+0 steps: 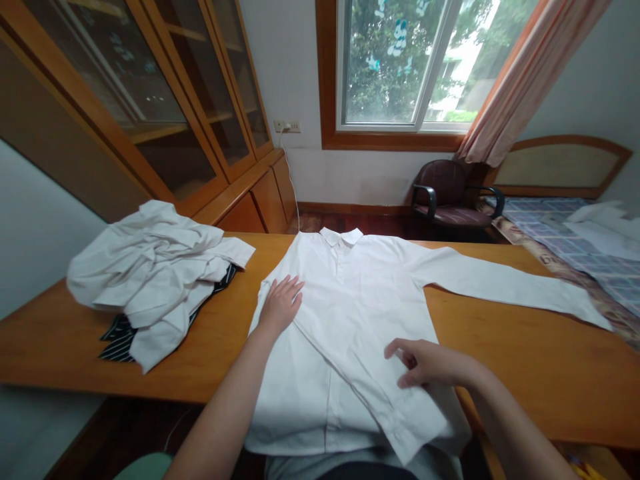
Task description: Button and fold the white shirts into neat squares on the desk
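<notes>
A white long-sleeved shirt (345,313) lies front side up, its collar towards the far edge of the table. The sleeve on the left is folded diagonally across the body, its cuff at the lower right near the hem. Out to the right stretches the other sleeve. My left hand (283,303) rests flat on the shirt's left side, near the shoulder fold, fingers extended. Over the folded sleeve, a little above the cuff, is my right hand (420,363), its fingers curved and apart with nothing between them.
On the left of the wooden table (500,333) sits a heap of crumpled white clothes (155,267) over a black striped cloth (120,340). Beyond the table stand a glass-fronted cabinet (200,100), a dark red armchair (450,193) and a bed (575,227).
</notes>
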`<control>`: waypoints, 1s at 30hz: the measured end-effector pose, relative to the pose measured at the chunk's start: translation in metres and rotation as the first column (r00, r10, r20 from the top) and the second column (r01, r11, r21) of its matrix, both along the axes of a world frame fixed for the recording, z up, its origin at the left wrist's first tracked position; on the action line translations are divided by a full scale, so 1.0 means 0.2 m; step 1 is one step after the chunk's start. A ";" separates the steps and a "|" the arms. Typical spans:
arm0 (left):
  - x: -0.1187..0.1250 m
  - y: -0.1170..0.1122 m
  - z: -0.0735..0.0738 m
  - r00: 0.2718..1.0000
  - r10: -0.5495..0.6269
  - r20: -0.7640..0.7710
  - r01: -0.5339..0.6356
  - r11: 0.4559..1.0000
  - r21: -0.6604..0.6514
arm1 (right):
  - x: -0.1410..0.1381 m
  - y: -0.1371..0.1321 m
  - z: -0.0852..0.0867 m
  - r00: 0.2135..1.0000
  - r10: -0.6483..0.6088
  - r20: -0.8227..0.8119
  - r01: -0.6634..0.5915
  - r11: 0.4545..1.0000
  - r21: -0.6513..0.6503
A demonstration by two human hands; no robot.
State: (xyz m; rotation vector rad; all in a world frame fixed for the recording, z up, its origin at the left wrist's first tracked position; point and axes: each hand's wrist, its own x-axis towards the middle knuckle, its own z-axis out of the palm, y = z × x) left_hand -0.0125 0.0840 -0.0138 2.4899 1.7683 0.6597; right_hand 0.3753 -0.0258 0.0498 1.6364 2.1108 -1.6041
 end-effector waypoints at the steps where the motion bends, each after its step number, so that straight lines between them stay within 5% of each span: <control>1: 0.00 0.00 0.00 1.000 -0.002 -0.001 0.002 1.000 -0.001 | 0.00 0.01 -0.01 0.999 -0.031 0.026 0.029 0.997 0.065; 4: 0.00 0.00 0.00 1.000 -0.008 -0.005 0.008 1.000 -0.002 | -0.05 0.06 -0.01 0.986 -0.155 0.064 0.124 0.933 0.338; 7: 0.01 -0.01 0.01 1.000 -0.005 -0.010 0.005 1.000 -0.005 | -0.17 0.10 0.01 0.972 -0.236 -0.019 0.203 0.788 0.581; 11: 0.01 0.00 0.02 1.000 -0.002 -0.003 0.002 1.000 -0.009 | -0.39 0.07 0.00 0.996 -0.020 -0.083 0.076 0.657 0.750; 16: 0.00 -0.01 0.02 0.999 0.003 -0.050 -0.004 1.000 -0.027 | -0.53 -0.04 -0.15 0.970 0.189 0.154 -0.236 0.560 0.794; 22: -0.01 -0.01 0.04 0.977 0.076 -0.201 -0.090 0.994 -0.060 | -0.47 -0.14 -0.23 0.952 0.172 0.253 -0.304 0.448 0.840; 30: 0.00 -0.02 0.06 0.961 0.114 -0.252 -0.136 0.988 -0.072 | -0.46 -0.26 -0.20 0.951 0.138 0.275 -0.308 0.426 0.851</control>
